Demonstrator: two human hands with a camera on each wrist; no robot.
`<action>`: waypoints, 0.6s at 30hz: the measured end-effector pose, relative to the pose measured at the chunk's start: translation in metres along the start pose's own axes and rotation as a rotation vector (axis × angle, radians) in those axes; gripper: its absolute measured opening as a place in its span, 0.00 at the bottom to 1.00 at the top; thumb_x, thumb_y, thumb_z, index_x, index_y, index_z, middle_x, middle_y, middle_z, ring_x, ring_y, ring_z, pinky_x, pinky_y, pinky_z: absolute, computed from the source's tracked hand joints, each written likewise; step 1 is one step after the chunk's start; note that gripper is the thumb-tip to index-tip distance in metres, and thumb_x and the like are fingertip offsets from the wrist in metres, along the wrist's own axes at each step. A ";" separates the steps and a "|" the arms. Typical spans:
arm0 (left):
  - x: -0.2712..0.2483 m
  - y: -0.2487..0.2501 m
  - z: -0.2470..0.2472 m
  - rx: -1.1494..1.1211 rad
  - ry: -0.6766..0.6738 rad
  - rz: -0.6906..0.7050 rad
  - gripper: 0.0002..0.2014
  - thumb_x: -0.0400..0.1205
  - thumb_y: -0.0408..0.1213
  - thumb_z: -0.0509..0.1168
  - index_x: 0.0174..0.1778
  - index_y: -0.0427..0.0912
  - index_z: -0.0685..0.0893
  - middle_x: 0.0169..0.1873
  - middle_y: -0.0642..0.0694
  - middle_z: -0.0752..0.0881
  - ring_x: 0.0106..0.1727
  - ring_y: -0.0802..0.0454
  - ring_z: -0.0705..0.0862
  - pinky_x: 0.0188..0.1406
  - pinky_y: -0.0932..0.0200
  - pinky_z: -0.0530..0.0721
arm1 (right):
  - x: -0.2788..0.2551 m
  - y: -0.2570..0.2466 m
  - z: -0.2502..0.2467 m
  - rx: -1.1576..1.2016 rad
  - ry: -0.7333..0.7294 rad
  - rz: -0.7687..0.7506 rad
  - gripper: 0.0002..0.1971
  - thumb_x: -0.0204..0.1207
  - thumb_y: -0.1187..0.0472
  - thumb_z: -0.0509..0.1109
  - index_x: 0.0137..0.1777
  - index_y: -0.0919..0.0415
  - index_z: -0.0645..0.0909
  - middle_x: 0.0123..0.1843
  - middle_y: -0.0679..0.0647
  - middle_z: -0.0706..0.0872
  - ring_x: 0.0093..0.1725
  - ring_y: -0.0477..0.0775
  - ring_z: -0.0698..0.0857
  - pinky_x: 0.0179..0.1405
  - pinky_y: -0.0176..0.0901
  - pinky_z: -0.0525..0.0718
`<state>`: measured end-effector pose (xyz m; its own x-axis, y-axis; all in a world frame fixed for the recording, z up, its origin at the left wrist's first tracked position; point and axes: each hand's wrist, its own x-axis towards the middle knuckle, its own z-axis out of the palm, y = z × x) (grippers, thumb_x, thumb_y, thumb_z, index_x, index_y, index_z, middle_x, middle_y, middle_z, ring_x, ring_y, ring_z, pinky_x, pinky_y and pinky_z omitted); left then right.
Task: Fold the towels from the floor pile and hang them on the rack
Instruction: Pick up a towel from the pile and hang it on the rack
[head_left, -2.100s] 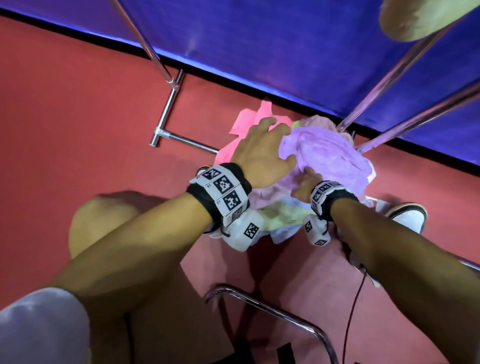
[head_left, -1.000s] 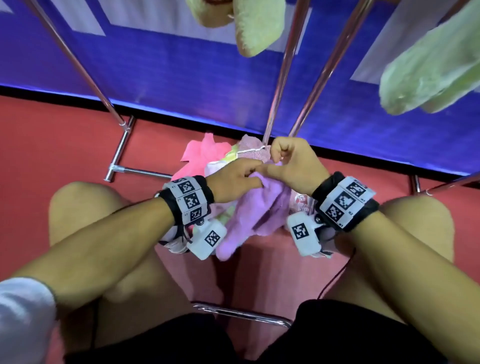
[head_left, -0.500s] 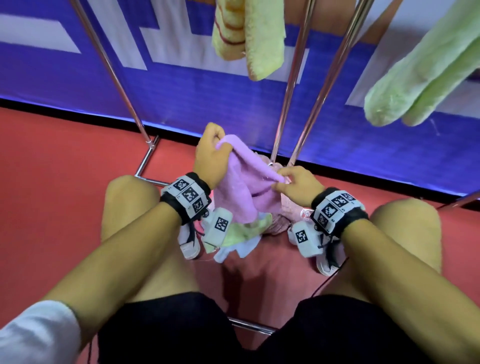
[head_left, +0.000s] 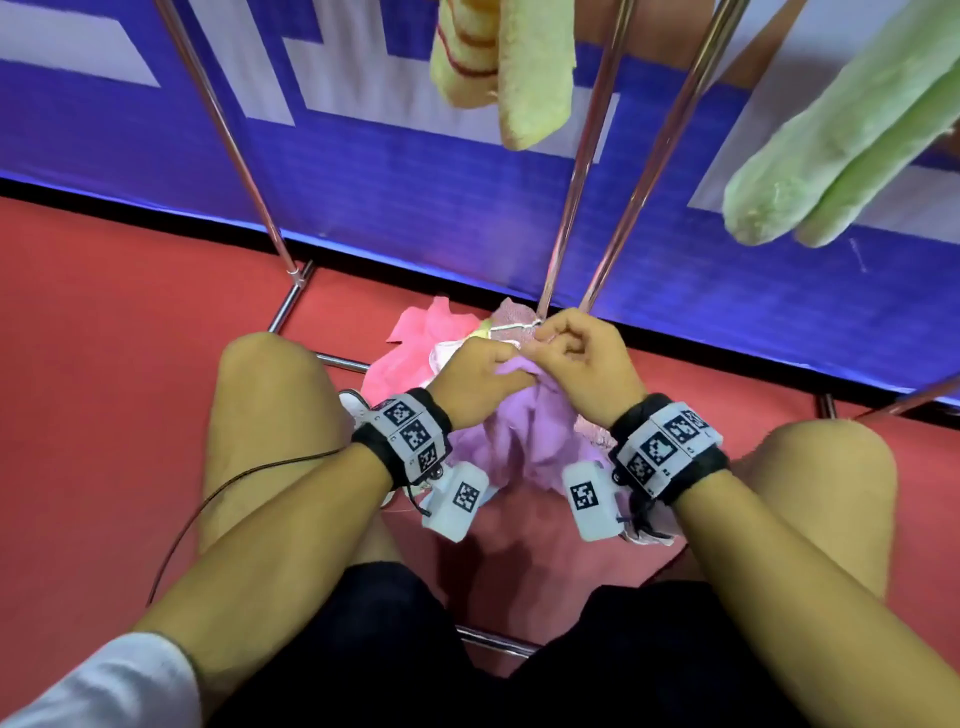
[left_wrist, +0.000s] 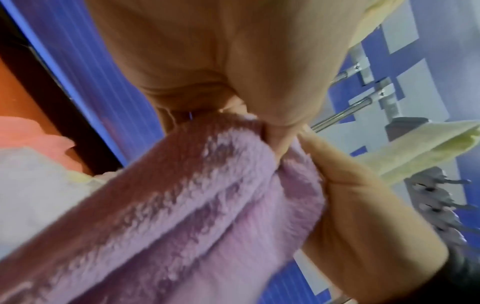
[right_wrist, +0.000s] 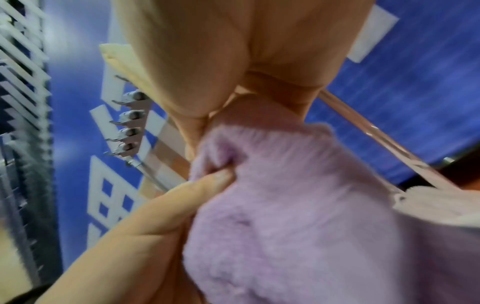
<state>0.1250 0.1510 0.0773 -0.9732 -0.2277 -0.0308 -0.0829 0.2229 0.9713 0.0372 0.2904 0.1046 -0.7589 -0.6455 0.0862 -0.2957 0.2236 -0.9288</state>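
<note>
Lilac towel held up between the knees, above the floor pile, bunched and drooping in soft folds from the two hands. Left hand and right hand side by side and touching, each with fingers curled round the upper edge of the cloth. Seen from the head view only: pile of pink, pale yellow and mauve cloths on the red floor, chrome rack with slim round tubes rising from floor bars, yellow towel and green towel folded and hanging from above, blue and white banner behind. Shown closer in the left wrist view: lilac towel as thick fleecy pile with long ridged creases, thumb pressed into the cloth against the curled fingers, a pale green folded cloth off to the side. From the right wrist view: same plush nap, blurred, thumb tip dimpling the fabric in a pinch, a row of small metal hooks on the rack behind, a shiny tube running diagonally. Wrist bands with black-and-white square markers visible in the head view alone.
</note>
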 end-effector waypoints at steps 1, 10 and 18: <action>-0.003 -0.006 0.000 -0.001 0.031 -0.029 0.12 0.74 0.34 0.67 0.42 0.27 0.88 0.34 0.37 0.85 0.37 0.51 0.78 0.39 0.54 0.76 | -0.008 0.011 0.000 0.020 0.004 0.049 0.07 0.74 0.61 0.78 0.40 0.56 0.82 0.27 0.43 0.81 0.26 0.41 0.77 0.33 0.37 0.76; 0.000 -0.002 0.006 -0.353 0.281 -0.167 0.08 0.81 0.32 0.58 0.43 0.42 0.82 0.41 0.44 0.84 0.46 0.51 0.80 0.51 0.58 0.78 | -0.032 0.042 0.016 -0.112 -0.162 0.141 0.19 0.65 0.49 0.82 0.50 0.61 0.87 0.40 0.59 0.90 0.35 0.48 0.83 0.42 0.55 0.86; -0.003 -0.005 0.010 -0.229 0.208 -0.231 0.04 0.71 0.29 0.66 0.38 0.31 0.81 0.33 0.42 0.80 0.35 0.52 0.77 0.37 0.59 0.76 | -0.033 0.025 0.018 -0.046 0.100 0.082 0.08 0.70 0.75 0.64 0.42 0.63 0.79 0.32 0.55 0.80 0.28 0.43 0.72 0.29 0.38 0.73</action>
<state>0.1266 0.1599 0.0707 -0.8682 -0.4398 -0.2296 -0.2224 -0.0687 0.9725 0.0651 0.3043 0.0719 -0.8350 -0.5482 0.0482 -0.2550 0.3077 -0.9167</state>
